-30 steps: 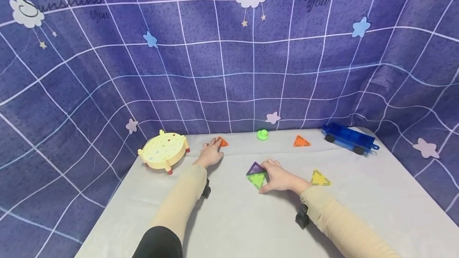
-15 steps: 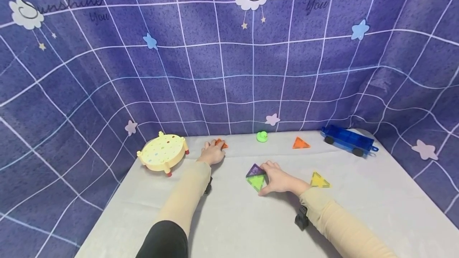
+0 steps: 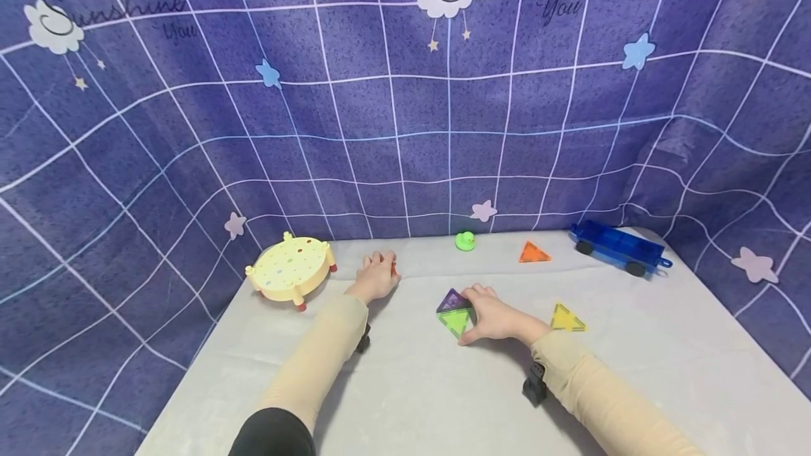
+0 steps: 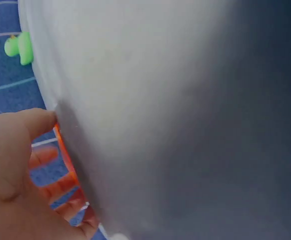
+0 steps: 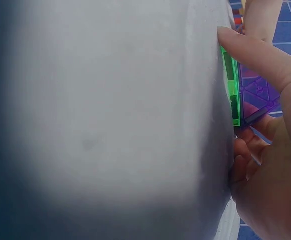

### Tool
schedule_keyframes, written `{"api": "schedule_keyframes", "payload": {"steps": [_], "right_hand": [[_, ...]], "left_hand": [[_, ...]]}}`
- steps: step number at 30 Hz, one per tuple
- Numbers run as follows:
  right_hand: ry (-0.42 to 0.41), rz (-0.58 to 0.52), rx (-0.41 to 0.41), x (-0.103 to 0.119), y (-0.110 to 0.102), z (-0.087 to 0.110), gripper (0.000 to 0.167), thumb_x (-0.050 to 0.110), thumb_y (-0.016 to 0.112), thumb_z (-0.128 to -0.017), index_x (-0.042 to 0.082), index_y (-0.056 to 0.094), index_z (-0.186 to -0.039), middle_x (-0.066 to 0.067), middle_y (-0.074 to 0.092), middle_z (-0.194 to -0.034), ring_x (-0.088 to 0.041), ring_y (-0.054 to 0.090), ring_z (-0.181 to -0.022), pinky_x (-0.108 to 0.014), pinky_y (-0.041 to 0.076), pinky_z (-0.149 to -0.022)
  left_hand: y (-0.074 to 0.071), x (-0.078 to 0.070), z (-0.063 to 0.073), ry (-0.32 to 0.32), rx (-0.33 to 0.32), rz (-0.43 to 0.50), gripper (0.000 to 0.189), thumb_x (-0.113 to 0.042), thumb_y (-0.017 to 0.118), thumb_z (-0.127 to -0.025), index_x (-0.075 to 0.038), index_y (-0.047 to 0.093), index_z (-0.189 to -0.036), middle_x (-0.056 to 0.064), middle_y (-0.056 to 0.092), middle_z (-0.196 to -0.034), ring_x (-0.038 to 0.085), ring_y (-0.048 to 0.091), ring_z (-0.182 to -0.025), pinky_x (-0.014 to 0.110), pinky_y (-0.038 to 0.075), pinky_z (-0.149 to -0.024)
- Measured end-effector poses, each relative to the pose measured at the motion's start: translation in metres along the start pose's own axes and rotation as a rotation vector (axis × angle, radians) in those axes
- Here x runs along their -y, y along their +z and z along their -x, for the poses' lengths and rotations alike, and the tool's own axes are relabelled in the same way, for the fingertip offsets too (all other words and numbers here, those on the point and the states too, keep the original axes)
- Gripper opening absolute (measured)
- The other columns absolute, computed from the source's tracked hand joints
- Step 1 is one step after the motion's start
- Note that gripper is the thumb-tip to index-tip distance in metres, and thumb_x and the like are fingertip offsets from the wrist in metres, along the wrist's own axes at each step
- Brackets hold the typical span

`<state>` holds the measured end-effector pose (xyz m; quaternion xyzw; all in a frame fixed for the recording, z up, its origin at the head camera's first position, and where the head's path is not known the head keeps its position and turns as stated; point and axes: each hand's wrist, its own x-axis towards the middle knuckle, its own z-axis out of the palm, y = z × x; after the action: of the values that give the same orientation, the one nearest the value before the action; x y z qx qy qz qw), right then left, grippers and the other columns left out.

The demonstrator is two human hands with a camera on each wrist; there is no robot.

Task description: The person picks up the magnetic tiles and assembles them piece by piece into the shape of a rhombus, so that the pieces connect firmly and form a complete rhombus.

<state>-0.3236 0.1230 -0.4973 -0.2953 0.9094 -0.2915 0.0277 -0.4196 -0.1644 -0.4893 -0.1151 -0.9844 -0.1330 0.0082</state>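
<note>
In the head view my left hand (image 3: pixel 377 276) pinches an orange triangular magnetic tile, mostly hidden behind the fingers. The left wrist view shows that orange tile (image 4: pixel 65 154) edge-on, with the thumb at one corner and the fingers behind it. My right hand (image 3: pixel 496 315) grips the side of two triangular magnetic tiles, one green (image 3: pixel 455 321) and one purple (image 3: pixel 453 300), which meet along an edge. Seen from the right wrist, the green tile (image 5: pixel 231 85) lies low by the thumb, while the purple tile (image 5: pixel 258 92) stands up at an angle from it.
A yellow triangular tile (image 3: pixel 567 319) lies by the right wrist, and another orange tile (image 3: pixel 533 252) farther back. A green toy duck (image 3: pixel 465 241) sits near the curtain. The blue wheeled toy wagon (image 3: pixel 617 245) stands back right; a round yellow toy table (image 3: pixel 290 267) is at left.
My left hand has closed over the orange tile and drawn slightly back, so less of the tile shows. The right hand stays on the green and purple tiles.
</note>
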Motion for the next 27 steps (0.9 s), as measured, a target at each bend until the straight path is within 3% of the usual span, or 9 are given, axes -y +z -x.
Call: {"api": "schedule_keyframes", "payload": {"steps": [3, 7, 11, 17, 23, 27], "right_hand": [[0.004, 0.006, 0.002, -0.001, 0.001, -0.001, 0.087, 0.031, 0.095, -0.063, -0.006, 0.054, -0.130, -0.013, 0.055, -0.118, -0.035, 0.048, -0.112, -0.054, 0.041, -0.103], [0.003, 0.004, 0.001, -0.002, 0.002, -0.001, 0.086, 0.031, 0.095, -0.063, -0.006, 0.054, -0.129, -0.012, 0.055, -0.117, -0.035, 0.048, -0.111, -0.054, 0.041, -0.103], [0.002, -0.003, 0.003, -0.001, 0.002, -0.001, 0.085, 0.031, 0.095, -0.063, -0.006, 0.055, -0.129, -0.012, 0.056, -0.117, -0.035, 0.048, -0.111, -0.054, 0.041, -0.102], [0.027, -0.010, 0.009, 0.000, 0.001, -0.001, 0.086, 0.031, 0.095, -0.063, -0.005, 0.054, -0.130, -0.012, 0.055, -0.118, -0.034, 0.047, -0.112, -0.054, 0.041, -0.103], [0.043, -0.011, 0.017, 0.000, 0.000, -0.001, 0.086, 0.032, 0.095, -0.063, -0.004, 0.054, -0.130, -0.011, 0.054, -0.117, -0.034, 0.047, -0.112, -0.054, 0.041, -0.103], [0.039, -0.004, 0.019, -0.001, 0.000, -0.002, 0.087, 0.034, 0.095, -0.064, -0.004, 0.054, -0.130, -0.011, 0.054, -0.117, -0.034, 0.047, -0.111, -0.054, 0.041, -0.103]], "left_hand": [[-0.005, -0.004, 0.008, -0.012, 0.004, -0.011, 0.059, -0.029, 0.069, -0.093, 0.002, 0.047, -0.138, 0.026, 0.047, -0.130, 0.045, 0.042, -0.122, 0.064, 0.045, -0.093], [-0.010, -0.007, 0.018, 0.003, 0.010, -0.005, 0.061, -0.028, 0.074, -0.084, 0.011, 0.051, -0.125, 0.028, 0.050, -0.119, 0.045, 0.046, -0.114, 0.057, 0.048, -0.092], [-0.012, -0.007, 0.030, 0.024, 0.021, 0.033, 0.057, -0.031, 0.079, -0.077, 0.007, 0.054, -0.112, 0.020, 0.050, -0.103, 0.040, 0.049, -0.101, 0.049, 0.047, -0.087], [-0.011, -0.012, 0.052, 0.097, 0.039, 0.077, 0.059, -0.035, 0.086, -0.072, 0.001, 0.054, -0.107, 0.013, 0.050, -0.093, 0.029, 0.053, -0.084, 0.043, 0.050, -0.074], [-0.008, -0.022, 0.073, 0.150, 0.072, 0.172, 0.062, -0.035, 0.092, -0.070, -0.002, 0.056, -0.108, 0.007, 0.052, -0.092, 0.021, 0.051, -0.082, 0.038, 0.049, -0.074], [-0.009, -0.034, 0.086, 0.217, 0.091, 0.207, 0.057, -0.025, 0.093, -0.069, 0.000, 0.058, -0.106, 0.008, 0.054, -0.093, 0.020, 0.051, -0.083, 0.037, 0.048, -0.075]]}}
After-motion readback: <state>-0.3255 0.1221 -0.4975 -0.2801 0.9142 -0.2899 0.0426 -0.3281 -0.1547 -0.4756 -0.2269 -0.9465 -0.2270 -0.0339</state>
